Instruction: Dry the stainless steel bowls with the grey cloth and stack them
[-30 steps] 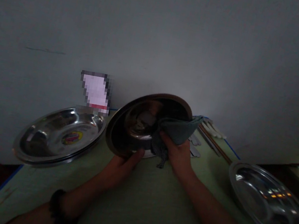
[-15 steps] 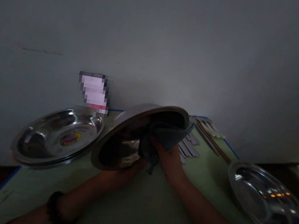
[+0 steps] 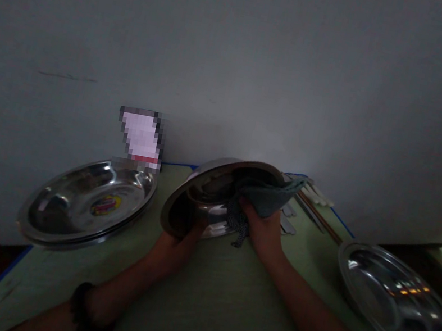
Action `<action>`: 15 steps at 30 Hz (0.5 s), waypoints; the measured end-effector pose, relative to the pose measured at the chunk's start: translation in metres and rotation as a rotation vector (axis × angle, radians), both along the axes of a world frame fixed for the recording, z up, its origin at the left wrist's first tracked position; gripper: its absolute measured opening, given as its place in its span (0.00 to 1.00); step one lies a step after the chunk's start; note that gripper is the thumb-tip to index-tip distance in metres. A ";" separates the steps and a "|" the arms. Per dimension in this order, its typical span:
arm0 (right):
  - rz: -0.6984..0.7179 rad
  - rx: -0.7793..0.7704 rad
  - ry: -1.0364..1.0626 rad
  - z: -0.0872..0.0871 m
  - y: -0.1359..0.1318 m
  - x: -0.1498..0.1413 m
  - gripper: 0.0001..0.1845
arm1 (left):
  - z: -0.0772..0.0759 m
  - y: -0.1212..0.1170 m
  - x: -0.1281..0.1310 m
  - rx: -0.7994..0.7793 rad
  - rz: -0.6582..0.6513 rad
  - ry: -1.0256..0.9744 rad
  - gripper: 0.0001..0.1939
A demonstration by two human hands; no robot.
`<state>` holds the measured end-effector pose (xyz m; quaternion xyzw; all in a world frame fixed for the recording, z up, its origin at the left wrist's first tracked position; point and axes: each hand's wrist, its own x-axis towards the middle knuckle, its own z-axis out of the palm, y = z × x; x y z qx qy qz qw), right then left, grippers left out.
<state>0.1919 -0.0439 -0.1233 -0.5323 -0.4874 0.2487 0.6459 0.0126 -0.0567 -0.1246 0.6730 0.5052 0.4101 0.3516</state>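
A shiny metal basin point(image 3: 213, 211) is held tilted above the table, its hollow side facing me. My left hand point(image 3: 176, 246) grips its lower left rim, thumb inside and the other fingers hidden underneath. In my right hand point(image 3: 263, 227) is a bunched grey-green cloth point(image 3: 269, 197), pressed at the right side of the basin's rim and inner wall. One patterned corner of the cloth dangles below the hand. The fingers wrapped in the cloth are partly hidden.
Stacked metal basins point(image 3: 68, 207) with a round label stand at the left; another metal basin point(image 3: 397, 305) is at the right. Behind the hands lie flat-handled cutlery point(image 3: 288, 226) and brown chopsticks point(image 3: 321, 214). A blurred upright screen point(image 3: 140, 137) leans against the wall point(image 3: 238, 66).
The basin has shifted right and tipped a little. My left hand has moved left along its rim, its thumb now showing inside. My right hand and the cloth have moved slightly right.
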 end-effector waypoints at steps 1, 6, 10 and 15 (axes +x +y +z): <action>0.000 -0.024 0.008 -0.001 -0.001 -0.002 0.13 | -0.001 0.000 0.000 0.019 -0.009 0.018 0.26; 0.039 -0.109 0.052 -0.008 -0.007 -0.016 0.18 | -0.004 -0.003 -0.002 0.053 -0.107 0.089 0.25; 0.109 -0.083 0.037 -0.009 -0.009 -0.022 0.16 | -0.001 -0.008 -0.002 -0.048 -0.144 0.163 0.21; -0.054 0.012 0.000 0.004 0.000 -0.002 0.22 | 0.007 -0.008 0.004 -0.208 0.057 -0.066 0.21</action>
